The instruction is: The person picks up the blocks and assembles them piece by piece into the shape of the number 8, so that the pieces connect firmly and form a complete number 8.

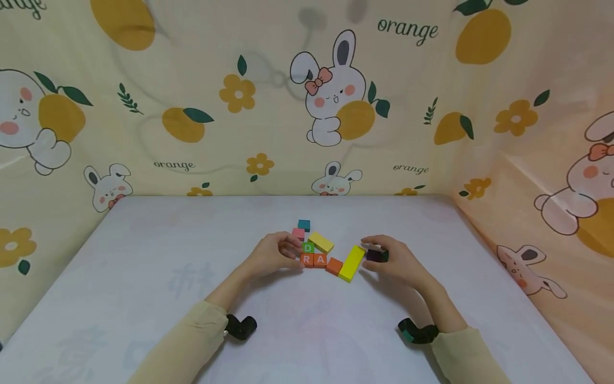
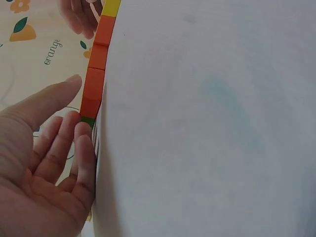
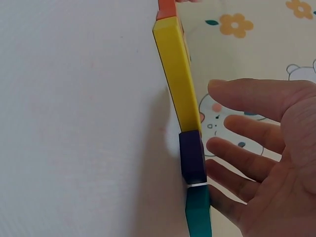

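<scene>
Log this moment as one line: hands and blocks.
left hand: beside green D block, orange R block | right hand: beside dark purple block | hand contact: unclear | blue block: beyond pink block

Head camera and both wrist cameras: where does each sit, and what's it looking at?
Head: on the person's head, looking forward and down at white table and bunny-print backdrop; left grip, right grip and beige sleeves show.
Left wrist: on that wrist, facing orange blocks; left grip and part of right grip show.
Right wrist: on that wrist, facing long yellow block, dark block and teal block; right grip shows.
Both wrist views share that yellow block.
</scene>
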`<state>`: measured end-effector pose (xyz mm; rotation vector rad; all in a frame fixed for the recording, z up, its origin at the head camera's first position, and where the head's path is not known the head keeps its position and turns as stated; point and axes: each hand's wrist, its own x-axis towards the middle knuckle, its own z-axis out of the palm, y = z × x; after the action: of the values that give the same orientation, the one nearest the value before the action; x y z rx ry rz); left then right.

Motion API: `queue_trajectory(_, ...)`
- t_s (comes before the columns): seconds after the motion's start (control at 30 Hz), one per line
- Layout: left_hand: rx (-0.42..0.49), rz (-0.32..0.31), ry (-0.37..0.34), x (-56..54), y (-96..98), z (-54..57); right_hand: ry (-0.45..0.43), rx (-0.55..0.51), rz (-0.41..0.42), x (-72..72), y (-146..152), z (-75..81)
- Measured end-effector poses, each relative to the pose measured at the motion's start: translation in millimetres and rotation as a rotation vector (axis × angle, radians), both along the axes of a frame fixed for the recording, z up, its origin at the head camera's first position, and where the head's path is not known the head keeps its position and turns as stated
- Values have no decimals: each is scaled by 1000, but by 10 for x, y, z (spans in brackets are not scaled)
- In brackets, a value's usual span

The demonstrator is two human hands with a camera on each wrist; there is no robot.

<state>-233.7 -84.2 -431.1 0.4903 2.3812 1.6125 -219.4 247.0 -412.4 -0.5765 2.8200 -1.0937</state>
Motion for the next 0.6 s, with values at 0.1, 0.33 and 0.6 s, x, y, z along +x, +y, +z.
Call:
queue_trajectory(0.1,-29,11,8,-10,9,-10,-3,-2,-4,-3,-1,-6)
queue_trajectory(0.33,-50,14,14,-26,15,-42,-15,-7,-15,-4,-11,-1)
queue_trajectory(0.6,-101,3,61,-31,60,-75,-20,-2,-23,-3,-20,1)
